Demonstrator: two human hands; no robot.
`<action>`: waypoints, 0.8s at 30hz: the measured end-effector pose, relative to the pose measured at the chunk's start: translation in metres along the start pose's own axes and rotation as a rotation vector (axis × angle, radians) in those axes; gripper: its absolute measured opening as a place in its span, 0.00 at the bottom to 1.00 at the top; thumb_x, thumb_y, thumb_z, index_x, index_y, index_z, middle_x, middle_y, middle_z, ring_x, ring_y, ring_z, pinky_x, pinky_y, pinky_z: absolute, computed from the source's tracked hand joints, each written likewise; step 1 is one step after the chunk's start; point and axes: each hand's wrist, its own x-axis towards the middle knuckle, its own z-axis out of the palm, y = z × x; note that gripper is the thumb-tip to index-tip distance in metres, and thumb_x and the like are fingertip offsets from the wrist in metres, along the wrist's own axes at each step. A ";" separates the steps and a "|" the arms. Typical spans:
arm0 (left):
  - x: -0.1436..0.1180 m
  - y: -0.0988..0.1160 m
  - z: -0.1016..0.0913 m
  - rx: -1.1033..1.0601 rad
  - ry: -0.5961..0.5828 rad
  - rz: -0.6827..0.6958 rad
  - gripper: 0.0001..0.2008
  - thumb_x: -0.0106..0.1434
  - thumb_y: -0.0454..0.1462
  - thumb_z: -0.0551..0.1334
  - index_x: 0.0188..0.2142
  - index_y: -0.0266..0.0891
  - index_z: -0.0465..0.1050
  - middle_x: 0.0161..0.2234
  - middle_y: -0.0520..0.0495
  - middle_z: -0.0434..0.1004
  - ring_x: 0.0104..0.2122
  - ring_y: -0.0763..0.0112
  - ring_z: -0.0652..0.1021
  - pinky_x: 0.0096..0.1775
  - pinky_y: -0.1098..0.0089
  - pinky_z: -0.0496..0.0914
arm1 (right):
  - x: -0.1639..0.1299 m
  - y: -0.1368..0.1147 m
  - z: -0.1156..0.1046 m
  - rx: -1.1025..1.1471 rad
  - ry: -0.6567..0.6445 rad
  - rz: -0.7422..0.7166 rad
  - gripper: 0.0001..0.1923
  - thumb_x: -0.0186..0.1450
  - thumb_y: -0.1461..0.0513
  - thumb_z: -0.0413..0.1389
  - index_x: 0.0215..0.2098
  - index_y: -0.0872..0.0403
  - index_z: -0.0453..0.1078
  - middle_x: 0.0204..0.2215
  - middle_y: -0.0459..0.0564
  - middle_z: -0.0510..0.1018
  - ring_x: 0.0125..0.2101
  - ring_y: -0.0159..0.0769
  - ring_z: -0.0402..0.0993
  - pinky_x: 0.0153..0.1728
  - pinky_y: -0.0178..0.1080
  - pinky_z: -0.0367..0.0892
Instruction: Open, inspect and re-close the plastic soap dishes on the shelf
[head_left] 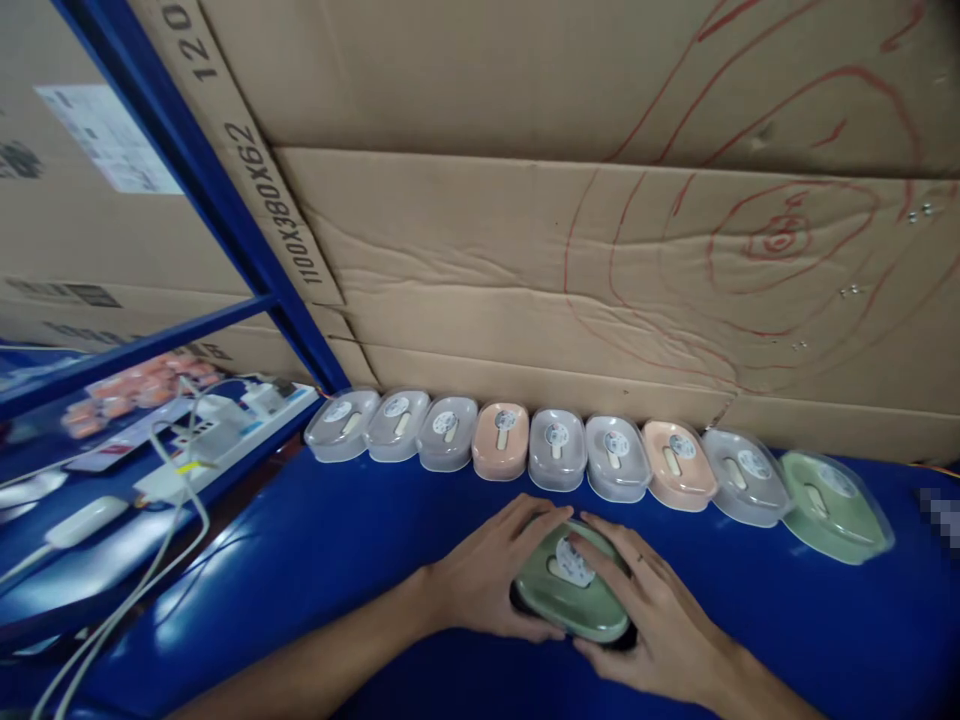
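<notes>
Both hands grip a green lidded container (pixel 581 595) with a round label and a pale tab on its top, held over the blue surface. My left hand (pixel 491 575) closes around its left side, and my right hand (pixel 660 610), with a ring on one finger, around its right side. A right-hand finger reaches onto the label. Dark patches show under the container's edges; I cannot tell what they are. Beyond my hands runs a row of similar containers: several grey ones (pixel 556 455), two peach ones (pixel 501 445) and a green one (pixel 832 505) at the right end.
Brown cardboard (pixel 465 230) with red curved lines stands behind the row. The blue tabletop (pixel 360 520) lies beneath. At left are a blue frame post (pixel 202 180), a power strip (pixel 247 430) with plugs, white cables (pixel 150 580) and peach-coloured wrapped items (pixel 142 385).
</notes>
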 end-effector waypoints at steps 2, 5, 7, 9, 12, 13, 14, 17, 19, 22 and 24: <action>0.002 -0.005 0.001 0.051 -0.001 0.040 0.65 0.57 0.60 0.76 0.79 0.52 0.37 0.64 0.32 0.70 0.61 0.41 0.76 0.62 0.42 0.74 | -0.002 -0.003 0.000 -0.046 0.035 -0.009 0.60 0.58 0.51 0.69 0.82 0.41 0.46 0.75 0.63 0.63 0.65 0.71 0.74 0.56 0.72 0.80; 0.004 -0.011 0.006 0.129 0.026 0.106 0.64 0.56 0.64 0.74 0.78 0.43 0.44 0.61 0.30 0.75 0.59 0.39 0.77 0.62 0.41 0.74 | -0.005 -0.008 -0.002 -0.134 0.050 -0.017 0.56 0.60 0.55 0.67 0.81 0.45 0.50 0.76 0.63 0.61 0.64 0.67 0.75 0.53 0.65 0.83; 0.004 -0.014 0.011 0.173 0.051 0.150 0.63 0.55 0.68 0.71 0.75 0.36 0.51 0.58 0.28 0.77 0.56 0.40 0.79 0.61 0.42 0.74 | -0.006 -0.010 -0.004 -0.196 0.040 -0.031 0.51 0.61 0.58 0.66 0.80 0.50 0.54 0.76 0.65 0.62 0.64 0.65 0.75 0.53 0.61 0.83; 0.004 -0.017 0.015 0.202 0.083 0.186 0.62 0.55 0.71 0.69 0.73 0.31 0.55 0.56 0.28 0.79 0.55 0.41 0.79 0.60 0.44 0.75 | -0.005 -0.012 -0.005 -0.232 0.044 -0.050 0.47 0.63 0.60 0.64 0.78 0.53 0.58 0.75 0.66 0.63 0.65 0.64 0.74 0.55 0.59 0.82; 0.006 -0.018 0.016 0.218 0.114 0.225 0.59 0.58 0.71 0.67 0.71 0.30 0.58 0.54 0.30 0.81 0.54 0.43 0.80 0.60 0.47 0.76 | -0.002 -0.013 -0.007 -0.217 0.052 -0.066 0.44 0.64 0.60 0.63 0.77 0.54 0.60 0.74 0.66 0.64 0.65 0.63 0.74 0.55 0.59 0.82; 0.007 -0.018 0.015 0.225 0.106 0.225 0.57 0.59 0.71 0.66 0.70 0.31 0.59 0.54 0.31 0.81 0.54 0.44 0.80 0.60 0.47 0.76 | 0.000 -0.013 -0.007 -0.204 0.047 -0.062 0.44 0.64 0.60 0.62 0.77 0.54 0.59 0.73 0.66 0.64 0.65 0.63 0.74 0.55 0.59 0.82; 0.008 -0.018 0.013 0.235 0.087 0.216 0.55 0.59 0.70 0.66 0.70 0.32 0.60 0.54 0.32 0.81 0.54 0.44 0.81 0.60 0.47 0.76 | 0.001 -0.013 -0.008 -0.191 0.044 -0.056 0.44 0.65 0.60 0.62 0.77 0.53 0.59 0.73 0.66 0.64 0.65 0.63 0.74 0.55 0.59 0.82; 0.012 -0.017 0.006 0.275 0.028 0.178 0.53 0.60 0.69 0.67 0.69 0.32 0.63 0.56 0.32 0.80 0.55 0.44 0.80 0.63 0.48 0.74 | 0.004 -0.012 -0.008 -0.167 0.041 -0.032 0.42 0.68 0.59 0.62 0.78 0.51 0.58 0.73 0.64 0.64 0.65 0.62 0.74 0.57 0.60 0.81; 0.013 -0.016 0.002 0.291 0.008 0.182 0.51 0.61 0.67 0.68 0.68 0.32 0.63 0.57 0.32 0.79 0.56 0.45 0.79 0.64 0.49 0.73 | 0.004 -0.011 -0.008 -0.164 0.029 -0.024 0.42 0.69 0.57 0.62 0.78 0.49 0.56 0.73 0.64 0.64 0.65 0.61 0.74 0.58 0.59 0.81; 0.014 -0.015 -0.001 0.284 0.015 0.168 0.51 0.61 0.67 0.68 0.69 0.33 0.63 0.57 0.31 0.78 0.56 0.45 0.79 0.62 0.51 0.75 | 0.003 -0.008 -0.009 -0.146 0.027 -0.020 0.44 0.69 0.57 0.63 0.79 0.47 0.54 0.73 0.63 0.64 0.66 0.59 0.72 0.60 0.57 0.79; 0.014 -0.015 0.000 0.262 0.036 0.158 0.52 0.60 0.67 0.69 0.69 0.34 0.63 0.57 0.30 0.76 0.56 0.45 0.79 0.61 0.51 0.75 | 0.004 -0.007 -0.011 -0.123 0.007 -0.007 0.44 0.68 0.56 0.64 0.79 0.46 0.54 0.72 0.62 0.64 0.66 0.58 0.72 0.61 0.55 0.79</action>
